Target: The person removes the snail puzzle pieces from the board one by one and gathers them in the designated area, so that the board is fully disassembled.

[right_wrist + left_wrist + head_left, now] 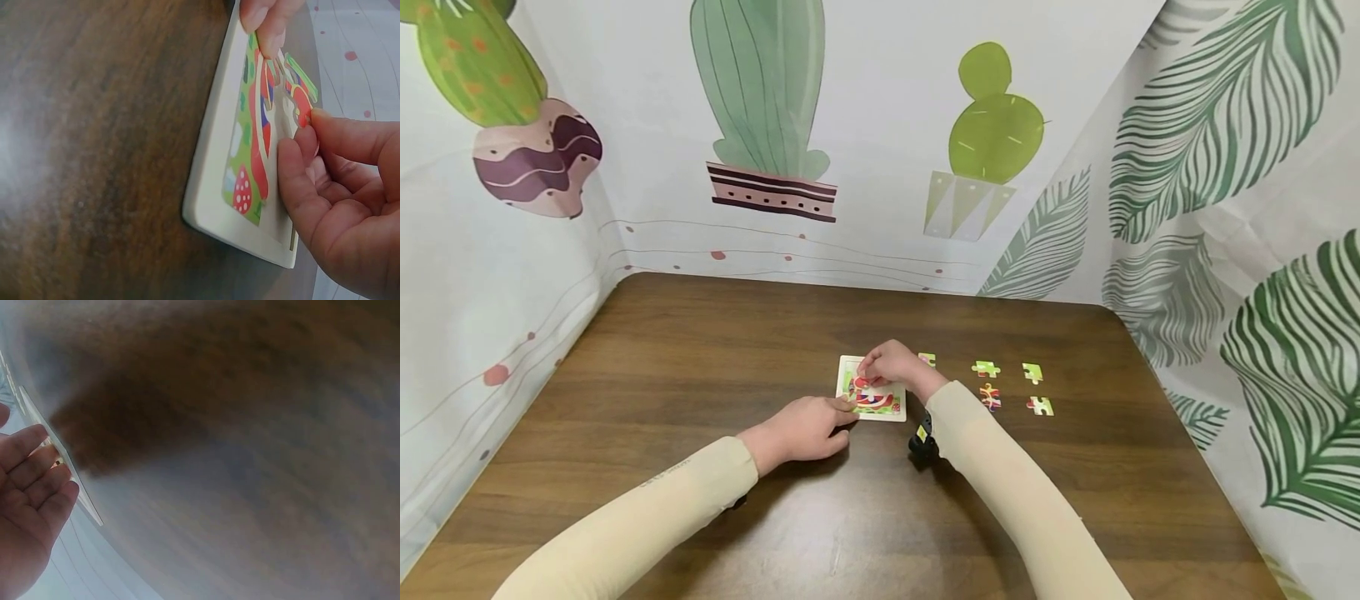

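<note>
A small puzzle board (883,418) with a cream rim lies on the table, its lower part filled with joined pieces showing red, green and a spotted mushroom (242,190). My left hand (805,429) lies at the board's left side, its extended fingertips resting on the rim and picture; the left wrist view shows these fingers (37,469) nearly straight. Over the board's upper part, my right hand (895,365) pinches a red, yellow and green puzzle piece (302,103) between thumb and fingers. That piece is tilted above the bare tray area.
Right of the board lie several loose puzzle pieces: a green one (986,369), another green one (1032,372), a red and yellow one (990,397), a green and white one (1041,406), and a partly hidden one (928,359). A patterned cloth (880,167) hangs behind the brown table (715,333).
</note>
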Available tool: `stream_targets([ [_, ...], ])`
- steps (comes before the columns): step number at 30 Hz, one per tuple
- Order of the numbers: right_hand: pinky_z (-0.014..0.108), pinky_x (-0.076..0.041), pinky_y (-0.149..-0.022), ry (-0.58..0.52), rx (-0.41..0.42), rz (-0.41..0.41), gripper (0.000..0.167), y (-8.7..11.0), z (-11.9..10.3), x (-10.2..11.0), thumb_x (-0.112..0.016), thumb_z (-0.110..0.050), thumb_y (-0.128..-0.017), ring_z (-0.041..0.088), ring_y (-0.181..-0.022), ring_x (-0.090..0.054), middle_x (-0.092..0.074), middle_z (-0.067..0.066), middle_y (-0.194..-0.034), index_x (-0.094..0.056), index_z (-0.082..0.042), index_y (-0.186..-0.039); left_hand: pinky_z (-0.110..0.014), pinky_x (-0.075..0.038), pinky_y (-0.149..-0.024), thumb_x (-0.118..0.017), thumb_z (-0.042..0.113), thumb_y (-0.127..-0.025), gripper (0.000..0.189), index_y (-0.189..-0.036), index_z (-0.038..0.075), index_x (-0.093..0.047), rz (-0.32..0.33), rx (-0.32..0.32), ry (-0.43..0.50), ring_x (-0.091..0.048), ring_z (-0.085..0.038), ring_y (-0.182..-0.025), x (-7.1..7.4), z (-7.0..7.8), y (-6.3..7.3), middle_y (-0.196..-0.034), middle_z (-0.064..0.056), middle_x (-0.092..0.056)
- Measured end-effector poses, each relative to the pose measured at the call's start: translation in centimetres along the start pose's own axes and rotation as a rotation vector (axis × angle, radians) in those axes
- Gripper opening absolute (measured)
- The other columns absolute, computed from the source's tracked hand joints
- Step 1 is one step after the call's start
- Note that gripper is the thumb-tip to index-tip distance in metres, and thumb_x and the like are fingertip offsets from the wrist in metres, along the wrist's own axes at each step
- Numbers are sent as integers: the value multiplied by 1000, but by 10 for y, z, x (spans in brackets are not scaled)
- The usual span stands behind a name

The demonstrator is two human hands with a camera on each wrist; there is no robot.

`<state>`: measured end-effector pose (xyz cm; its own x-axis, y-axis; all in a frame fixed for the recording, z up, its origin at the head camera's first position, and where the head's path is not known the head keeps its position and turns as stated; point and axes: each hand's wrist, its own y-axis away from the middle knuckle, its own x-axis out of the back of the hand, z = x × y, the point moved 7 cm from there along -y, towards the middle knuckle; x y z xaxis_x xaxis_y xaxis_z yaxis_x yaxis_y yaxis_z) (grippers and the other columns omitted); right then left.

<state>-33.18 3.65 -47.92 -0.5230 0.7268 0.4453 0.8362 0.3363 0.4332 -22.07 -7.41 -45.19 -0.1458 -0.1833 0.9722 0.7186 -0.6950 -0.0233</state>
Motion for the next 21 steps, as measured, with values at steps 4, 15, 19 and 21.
stream_targets([
  [4,17,-53,-65,-6,0,7,16,2,-1,0,-65,-2,-93,7,-70,-60,-70,5,-87,-75,5,-105,-42,-57,-101,-58,19,-93,38,-123,2,-74,-4,5,7,-70,-28,-122,0,0,0,-131,-15,-72],
  [15,20,-56,-70,-40,2,9,16,5,2,-1,-65,-5,-97,10,-76,-59,-69,5,-89,-73,4,-107,-42,-57,-101,-58,18,-93,37,-122,2,-75,-6,2,13,-70,-28,-122,0,0,0,-130,-15,-72],
  [19,19,-55,-70,-52,-1,26,16,6,2,0,-66,-6,-97,10,-76,-60,-70,6,-91,-74,4,-107,-42,-57,-100,-59,18,-93,36,-122,2,-75,-2,3,10,-70,-28,-121,0,-1,0,-130,-15,-72],
  [21,20,-56,-70,-51,1,30,16,7,2,0,-66,-7,-97,10,-76,-60,-72,7,-93,-74,3,-106,-42,-57,-100,-59,18,-93,36,-122,3,-75,-3,4,11,-70,-28,-121,0,0,0,-130,-14,-72],
])
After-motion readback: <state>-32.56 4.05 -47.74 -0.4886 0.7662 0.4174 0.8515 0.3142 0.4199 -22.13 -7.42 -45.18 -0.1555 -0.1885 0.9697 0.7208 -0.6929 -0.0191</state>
